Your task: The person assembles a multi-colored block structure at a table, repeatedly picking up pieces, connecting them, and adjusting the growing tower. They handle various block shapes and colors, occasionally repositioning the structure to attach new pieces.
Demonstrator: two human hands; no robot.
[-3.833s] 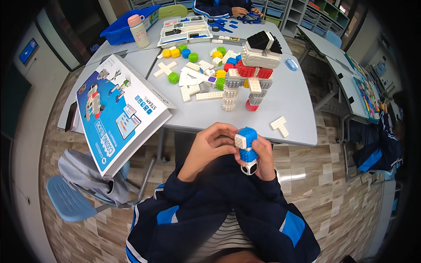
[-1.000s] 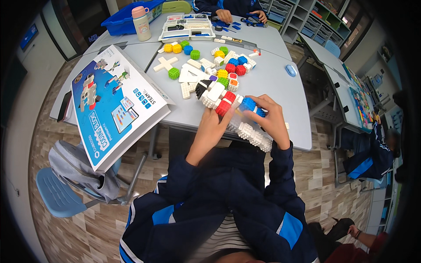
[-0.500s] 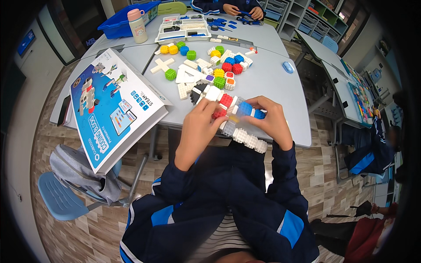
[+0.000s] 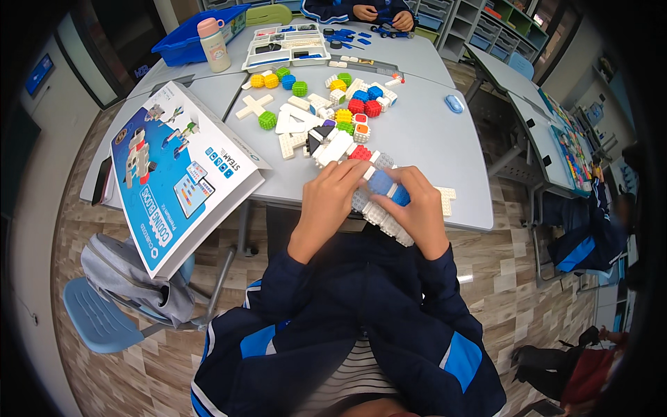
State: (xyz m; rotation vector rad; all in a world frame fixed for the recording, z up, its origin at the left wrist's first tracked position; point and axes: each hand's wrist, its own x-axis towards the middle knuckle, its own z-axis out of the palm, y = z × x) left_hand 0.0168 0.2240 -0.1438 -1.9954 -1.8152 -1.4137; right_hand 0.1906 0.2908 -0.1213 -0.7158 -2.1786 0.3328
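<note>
Figure of blocks point(image 4: 335, 149), earlier upright on the table point(image 4: 438, 149), now lies tilted in the grip of the left hand point(image 4: 328, 203); the right hand point(image 4: 425, 214) pinches blue blocks point(image 4: 380, 183) close to it.

Wide head-worn fisheye view, from close above, downward onto fingers point(image 4: 345, 174) and table point(image 4: 448, 153).

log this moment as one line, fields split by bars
left hand: holds block figure, tilted at table edge | right hand: holds blue blocks | nearby: loose blocks, box, bottle
</note>
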